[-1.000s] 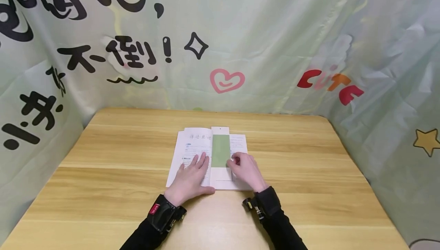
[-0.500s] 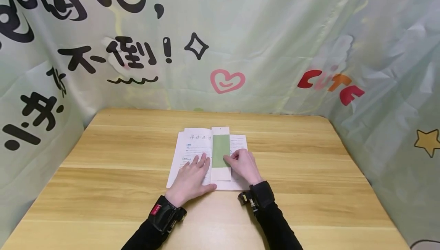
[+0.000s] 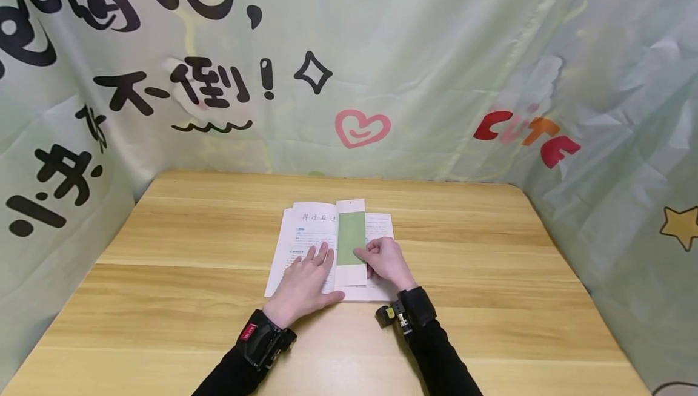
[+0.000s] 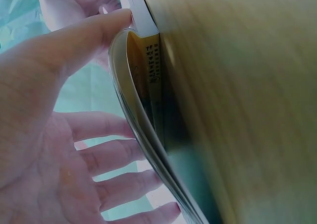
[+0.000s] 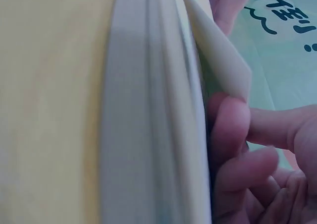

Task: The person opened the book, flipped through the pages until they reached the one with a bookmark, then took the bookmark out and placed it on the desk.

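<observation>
An open book (image 3: 316,231) with printed pages lies on the table. Along its inner fold, on the right-hand page, sits a long bookmark (image 3: 351,238), green in the middle with white ends. My left hand (image 3: 302,289) rests on the left page with fingers spread, its thumb at the lower edge near the fold. With thumb and fingers, my right hand (image 3: 386,261) pinches the bookmark's right edge. In the right wrist view the bookmark (image 5: 229,60) slants up from the pages, its edge between thumb and index finger. Part of the right page is hidden by that hand.
The wooden table (image 3: 207,226) extends around the book on all sides. A pale printed cloth (image 3: 425,69) hangs behind the table and along both sides. Black camera straps (image 3: 260,338) are worn on both wrists.
My right hand has shifted slightly left onto the bookmark's right edge and pinches it. The bookmark is now lifted a little on that side. The left hand stays almost still.
</observation>
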A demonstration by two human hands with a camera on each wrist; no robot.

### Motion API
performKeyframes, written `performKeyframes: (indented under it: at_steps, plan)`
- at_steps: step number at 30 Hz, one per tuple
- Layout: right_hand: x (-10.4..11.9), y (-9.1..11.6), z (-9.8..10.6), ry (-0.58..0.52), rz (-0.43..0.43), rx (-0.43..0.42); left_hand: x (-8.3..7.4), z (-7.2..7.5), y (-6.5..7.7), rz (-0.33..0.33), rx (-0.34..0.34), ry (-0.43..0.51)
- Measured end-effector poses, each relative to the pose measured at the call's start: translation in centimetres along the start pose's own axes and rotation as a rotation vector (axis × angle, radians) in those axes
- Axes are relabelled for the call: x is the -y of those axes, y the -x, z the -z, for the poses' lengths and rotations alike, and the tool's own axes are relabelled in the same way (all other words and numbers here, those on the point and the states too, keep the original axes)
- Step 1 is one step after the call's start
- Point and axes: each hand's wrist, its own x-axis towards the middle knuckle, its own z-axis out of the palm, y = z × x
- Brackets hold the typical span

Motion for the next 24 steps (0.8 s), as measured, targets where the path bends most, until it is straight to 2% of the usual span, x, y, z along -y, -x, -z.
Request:
performKeyframes:
  at_steps: [14, 21, 24]
  plan:
    - [-0.7, 0.3, 0.6, -0.138, 0.009, -0.033, 0.0, -0.1, -0.1, 0.016, 0.017, 0.027]
    - [-1.6, 0.6, 2.8, -0.207, -0.061, -0.062, -0.1, -0.1, -0.1, 0.018, 0.019, 0.023]
    - [-2.2, 0.7, 4.1, -0.225, -0.057, -0.071, -0.1, 0.0, 0.0, 0.018, 0.013, 0.014]
